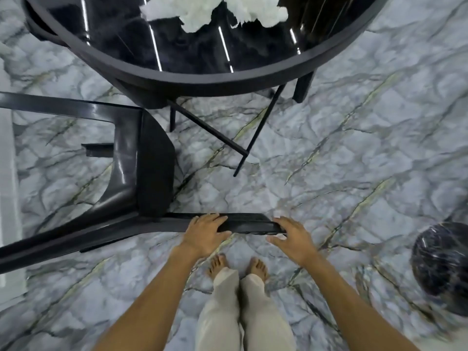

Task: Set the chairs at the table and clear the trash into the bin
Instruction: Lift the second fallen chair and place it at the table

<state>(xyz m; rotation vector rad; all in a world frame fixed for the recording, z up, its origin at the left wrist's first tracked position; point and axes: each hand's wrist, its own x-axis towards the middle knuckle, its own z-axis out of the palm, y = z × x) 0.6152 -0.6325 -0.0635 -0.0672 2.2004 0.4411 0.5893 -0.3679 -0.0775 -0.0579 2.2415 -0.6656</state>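
Two hands meet one black chair that lies tipped on its side on the marble floor, just left of and below the round table. The chair's seat faces right, toward the table legs; its long black members run left to the frame edge, and one member extends right along the floor, ending in front of the person's bare feet.

Left hand: palm down on that member, fingers draped over its top edge, thumb at the near side. The grasp looks loose; whether the fingers fully close under the member cannot be told.

Right hand: open, fingers spread, at the member's right end. The fingertips lie at or just over the end; contact cannot be confirmed.

The table has a dark, glossy top with a thick dark rim and thin crossed legs. White crumpled trash lies on the far part of the top, partly cut off by the upper frame edge.

A dark round object stands on the floor well right of the chair, near the right frame edge; motion blur hides its detail.
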